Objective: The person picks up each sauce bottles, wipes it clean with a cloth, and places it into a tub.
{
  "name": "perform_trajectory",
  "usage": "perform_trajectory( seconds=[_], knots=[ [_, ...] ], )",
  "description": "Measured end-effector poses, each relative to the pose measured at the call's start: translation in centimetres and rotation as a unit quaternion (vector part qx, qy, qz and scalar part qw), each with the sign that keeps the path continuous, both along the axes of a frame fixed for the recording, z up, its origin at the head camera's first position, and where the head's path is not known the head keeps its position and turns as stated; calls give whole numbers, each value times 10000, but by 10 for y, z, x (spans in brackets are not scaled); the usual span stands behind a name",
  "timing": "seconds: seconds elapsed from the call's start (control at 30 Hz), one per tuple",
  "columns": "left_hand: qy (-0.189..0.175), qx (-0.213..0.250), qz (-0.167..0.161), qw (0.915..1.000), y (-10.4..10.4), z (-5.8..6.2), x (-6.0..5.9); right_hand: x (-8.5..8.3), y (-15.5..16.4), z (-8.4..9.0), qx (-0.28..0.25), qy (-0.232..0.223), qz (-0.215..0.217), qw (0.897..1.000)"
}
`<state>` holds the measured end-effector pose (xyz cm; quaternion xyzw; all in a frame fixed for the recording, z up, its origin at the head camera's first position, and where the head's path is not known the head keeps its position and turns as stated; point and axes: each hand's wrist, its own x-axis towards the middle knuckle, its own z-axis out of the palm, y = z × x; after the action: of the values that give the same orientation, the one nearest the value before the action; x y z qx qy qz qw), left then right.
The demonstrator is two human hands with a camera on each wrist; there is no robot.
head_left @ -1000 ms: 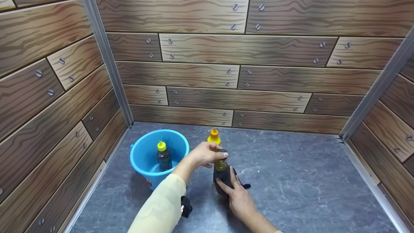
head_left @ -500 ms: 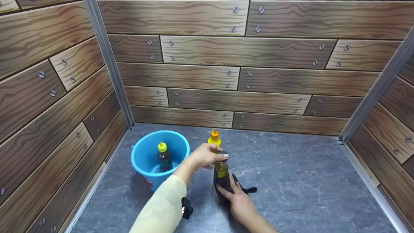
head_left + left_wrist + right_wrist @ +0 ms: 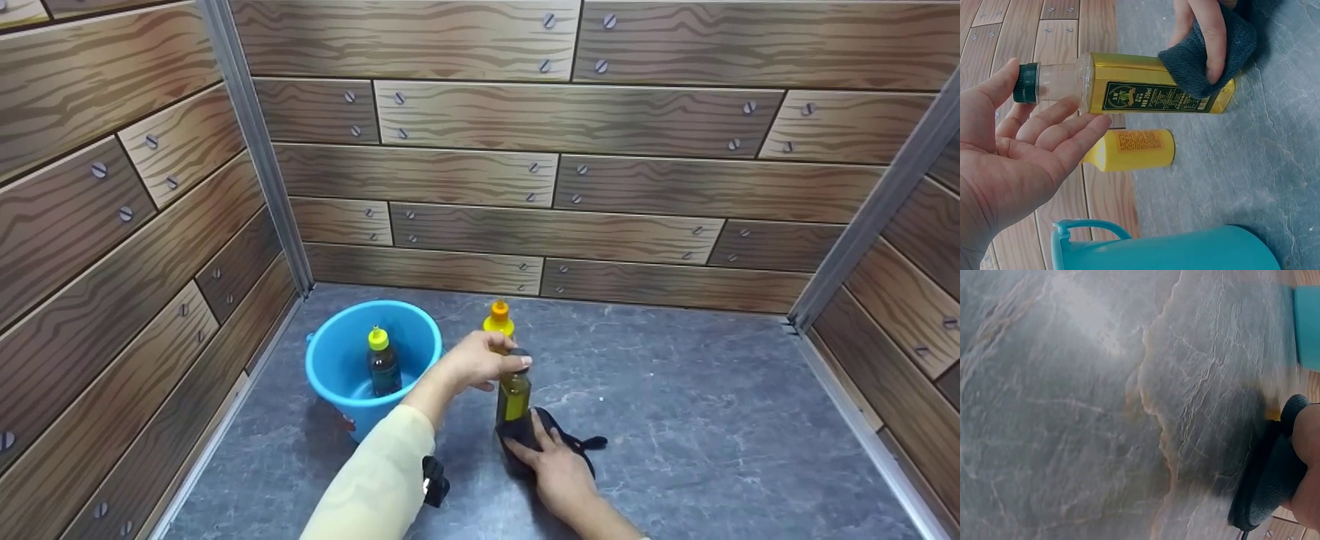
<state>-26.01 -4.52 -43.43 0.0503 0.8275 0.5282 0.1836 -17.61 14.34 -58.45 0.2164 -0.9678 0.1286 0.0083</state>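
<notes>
An oil bottle (image 3: 1140, 84) with a dark green cap stands upright on the grey surface, yellow oil showing through it. My left hand (image 3: 476, 361) pinches its cap between thumb and forefinger; the other fingers extend alongside the neck. Lower down, my right hand (image 3: 559, 465) holds a dark cloth (image 3: 1185, 70) against the bottle's base, fingers wrapped over the fabric. Part of the cloth and a loop trail to the right in the head view. In the right wrist view the cloth (image 3: 1280, 478) bunches under the fingers, and the bottle is hidden.
Just behind the oil bottle stands a yellow bottle (image 3: 499, 321) with an orange cap. To the left is a blue bucket (image 3: 315, 379) holding a dark bottle (image 3: 384, 369) with a yellow cap. Wood-patterned walls (image 3: 465, 176) enclose the surface.
The right hand and cloth have slid down the oil bottle, baring its yellow-green label area. More cloth now spreads to the right. The left hand stays on the cap.
</notes>
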Motion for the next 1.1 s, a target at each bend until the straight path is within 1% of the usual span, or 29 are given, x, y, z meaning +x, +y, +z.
perform_trajectory(
  seconds=[0.13, 0.37, 0.47, 0.53, 0.63, 0.73, 0.9, 1.1],
  knots=[
    [7, -3, 10, 10000, 0, 0, 0, 0, -1, 1, 175, -42, -50, 9998],
    [-25, 16, 89, 10000, 1, -1, 0, -1, -2, 3, 529, 105, -94, 9985],
    [-32, 11, 124, 9999, 2, -1, 1, -1, -2, 4, 630, 15, -147, 9979],
    [-27, -7, 128, 9999, 2, -1, 1, -2, -3, 5, 658, -124, -225, 9975],
    [-8, -42, 118, 9999, 3, -1, 1, -3, -3, 7, 643, -327, -361, 9967],
    [12, -59, 103, 9999, 3, 0, 1, -3, -3, 10, 621, -438, -476, 9960],
    [-9, -12, 93, 10000, 2, -1, 1, -1, 1, 12, 541, -439, -668, 9953],
    [-9, -5, 80, 10000, 1, -3, 0, -1, 10, 13, 418, -440, -1020, 9929]
  ],
)
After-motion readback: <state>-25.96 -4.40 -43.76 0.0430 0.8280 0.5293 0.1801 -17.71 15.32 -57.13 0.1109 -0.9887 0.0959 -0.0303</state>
